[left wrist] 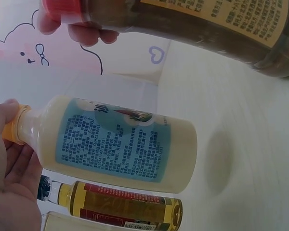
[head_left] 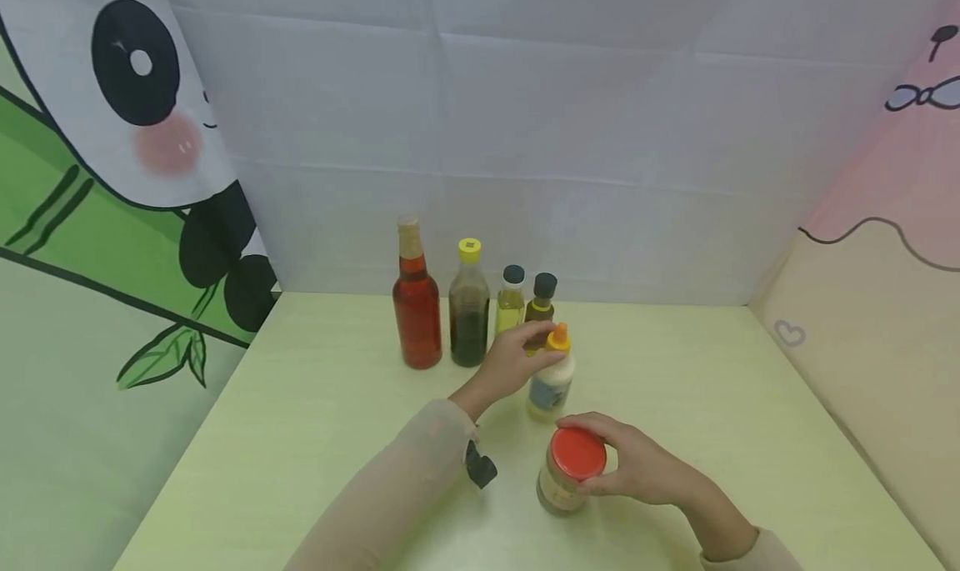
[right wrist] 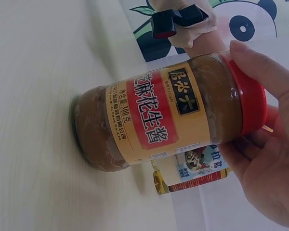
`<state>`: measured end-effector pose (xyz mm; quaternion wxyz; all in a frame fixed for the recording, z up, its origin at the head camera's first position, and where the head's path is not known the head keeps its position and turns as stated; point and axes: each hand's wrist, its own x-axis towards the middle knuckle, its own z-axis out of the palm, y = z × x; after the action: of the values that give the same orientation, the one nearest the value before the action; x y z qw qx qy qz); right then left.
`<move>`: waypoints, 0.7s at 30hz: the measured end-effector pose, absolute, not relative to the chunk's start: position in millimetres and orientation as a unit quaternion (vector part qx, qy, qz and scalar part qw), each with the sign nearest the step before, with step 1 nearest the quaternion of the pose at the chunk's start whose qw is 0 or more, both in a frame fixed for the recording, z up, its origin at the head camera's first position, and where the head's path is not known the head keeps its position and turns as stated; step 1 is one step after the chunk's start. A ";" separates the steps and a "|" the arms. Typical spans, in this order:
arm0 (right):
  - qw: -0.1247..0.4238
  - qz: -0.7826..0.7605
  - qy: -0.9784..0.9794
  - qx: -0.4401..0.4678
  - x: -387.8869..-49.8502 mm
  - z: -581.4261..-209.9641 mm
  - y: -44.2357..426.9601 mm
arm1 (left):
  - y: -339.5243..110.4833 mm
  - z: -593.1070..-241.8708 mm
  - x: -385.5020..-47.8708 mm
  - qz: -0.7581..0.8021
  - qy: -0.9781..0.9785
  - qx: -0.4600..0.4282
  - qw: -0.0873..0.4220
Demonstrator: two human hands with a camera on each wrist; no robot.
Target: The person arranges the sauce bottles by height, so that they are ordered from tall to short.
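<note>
My left hand (head_left: 513,358) pinches the orange cap of a cream-coloured salad dressing bottle (head_left: 551,388) with a blue label. In the left wrist view, a shadow lies on the table apart from the base of this dressing bottle (left wrist: 120,144). Nearer to me, my right hand (head_left: 637,463) grips a peanut butter jar (head_left: 562,483) around its red lid, thumb and fingers on opposite sides. Brown paste fills the jar (right wrist: 154,113), whose label is red and tan in the right wrist view. Whether the jar's base touches the table cannot be told.
Behind the left hand stand a tall red bottle (head_left: 417,321), a dark sauce bottle (head_left: 469,329) with a yellow cap, a small yellow oil bottle (head_left: 510,304) and a dark-capped bottle (head_left: 542,308). They share a pale table (head_left: 300,438) backed by a white cloth (head_left: 525,121).
</note>
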<state>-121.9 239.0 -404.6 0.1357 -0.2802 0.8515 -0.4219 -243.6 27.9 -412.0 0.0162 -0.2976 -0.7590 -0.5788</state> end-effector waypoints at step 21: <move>0.139 -0.428 0.853 -0.266 -120.2 -403.4 237.8 | 49.2 -406.8 -260.2 -0.573 -0.771 -0.277 0.018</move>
<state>-120.2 237.8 -403.4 0.1393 -0.2661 0.8525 -0.4278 -260.2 49.2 -406.8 0.0183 -0.2771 -0.7711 -0.5730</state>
